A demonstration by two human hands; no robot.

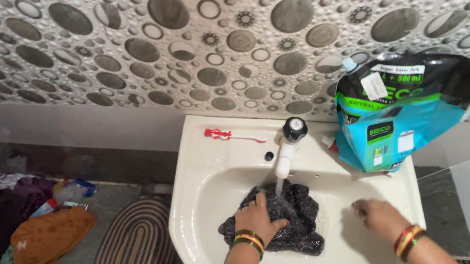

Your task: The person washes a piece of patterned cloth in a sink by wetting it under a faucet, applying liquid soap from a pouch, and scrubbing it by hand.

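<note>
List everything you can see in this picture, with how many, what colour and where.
Sink: one, cream, centre, against the wall.
Tap: one, white with black knob, back rim, water running.
Wet cloth: one, dark speckled, in the basin under the tap.
Toothbrush: one, red and white, back left rim.
Refill pouch: one, blue and black, right rim.
Oval mat: one, brown striped, floor left of sink.
Clothes pile: several, purple, orange, floor far left.
Left hand: on the cloth, bangles at wrist.
Right hand: in the basin, beside the cloth.
</note>
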